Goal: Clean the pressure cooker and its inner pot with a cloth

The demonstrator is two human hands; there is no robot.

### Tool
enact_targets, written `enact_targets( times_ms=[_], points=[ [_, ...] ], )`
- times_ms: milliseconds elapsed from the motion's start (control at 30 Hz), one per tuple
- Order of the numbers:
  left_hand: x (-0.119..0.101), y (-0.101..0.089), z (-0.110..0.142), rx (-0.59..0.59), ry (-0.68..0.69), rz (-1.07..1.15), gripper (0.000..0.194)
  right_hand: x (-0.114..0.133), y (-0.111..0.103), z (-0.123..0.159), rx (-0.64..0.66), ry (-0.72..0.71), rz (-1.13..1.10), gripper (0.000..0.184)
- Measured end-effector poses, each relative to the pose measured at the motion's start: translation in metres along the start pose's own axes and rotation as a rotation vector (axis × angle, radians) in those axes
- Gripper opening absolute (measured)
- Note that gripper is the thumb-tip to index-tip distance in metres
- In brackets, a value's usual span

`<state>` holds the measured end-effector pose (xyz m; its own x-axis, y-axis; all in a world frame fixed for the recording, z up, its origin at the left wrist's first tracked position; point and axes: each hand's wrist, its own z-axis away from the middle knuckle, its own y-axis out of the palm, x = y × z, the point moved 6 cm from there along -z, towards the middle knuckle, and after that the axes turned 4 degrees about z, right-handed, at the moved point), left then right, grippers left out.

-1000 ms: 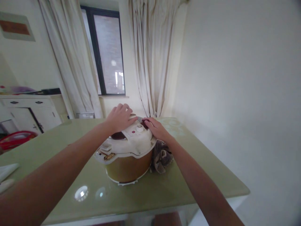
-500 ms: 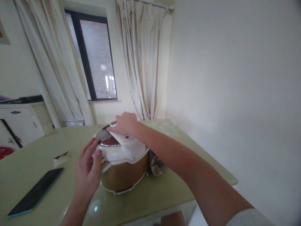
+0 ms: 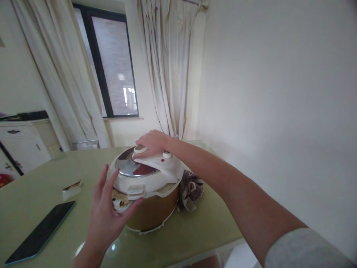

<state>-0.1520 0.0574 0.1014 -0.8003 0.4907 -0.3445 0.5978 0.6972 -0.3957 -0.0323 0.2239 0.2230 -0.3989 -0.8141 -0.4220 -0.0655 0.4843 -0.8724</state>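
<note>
Head view, clock positions taken about the cooker (image 3: 156,210), twelve o'clock toward the window (image 3: 114,63). Nearest, a grey sleeve (image 3: 301,249) lies at four o'clock and a black slab (image 3: 41,230) at eight o'clock, flat on the green bench (image 3: 92,167). The hands are apart. The left hand (image 3: 107,214), at eight o'clock, is spread, thumb and fingers parted about the lid's edge; whether it presses there cannot be told. The cooker stands upright at the centre, its white lid (image 3: 122,182) on. The lid's tab (image 3: 136,190) is at seven o'clock, just beside the stained ledge (image 3: 120,201); one second ago it lay farther toward nine, so the lid has turned counterclockwise. A crumpled cloth (image 3: 191,191) rests at three o'clock, a small packet (image 3: 71,191) at nine. The right hand (image 3: 150,143), at twelve, is clasped over the lid handle (image 3: 153,163), where the left hand lay one second ago. The handle's knob (image 3: 167,154) is now uncovered, unlike half a second ago. Farther off: a white cabinet (image 3: 21,137) near ten o'clock, pale curtains (image 3: 55,74) at half past ten and twelve, and the window between them.
</note>
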Motion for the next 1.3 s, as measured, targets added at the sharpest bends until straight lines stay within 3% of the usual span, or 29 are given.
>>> enact_targets(
  times_ms=[133, 233, 567, 767, 1133, 1300],
  points=[
    [0.004, 0.007, 0.009, 0.04, 0.023, 0.005, 0.079, -0.003, 0.004, -0.003, -0.018, -0.137, 0.027, 0.064],
    [0.003, 0.009, 0.015, 0.0, 0.01, 0.008, 0.078, -0.004, 0.006, -0.006, -0.005, -0.145, 0.041, 0.063],
    [-0.002, 0.013, 0.022, -0.067, -0.027, 0.077, 0.099, 0.0, 0.002, -0.004, 0.133, 0.174, 0.086, 0.074],
    [-0.001, 0.009, 0.026, -0.102, -0.058, 0.053, 0.095, 0.003, 0.0, 0.0, 0.137, 0.414, 0.044, 0.085],
    [0.003, 0.006, 0.026, -0.181, -0.033, 0.127, 0.091, -0.002, 0.003, 0.014, 0.153, 0.473, -0.226, 0.087],
    [0.003, 0.007, 0.029, -0.078, -0.085, 0.112, 0.089, 0.0, -0.003, 0.013, 0.106, 0.424, -0.273, 0.086]
  ],
)
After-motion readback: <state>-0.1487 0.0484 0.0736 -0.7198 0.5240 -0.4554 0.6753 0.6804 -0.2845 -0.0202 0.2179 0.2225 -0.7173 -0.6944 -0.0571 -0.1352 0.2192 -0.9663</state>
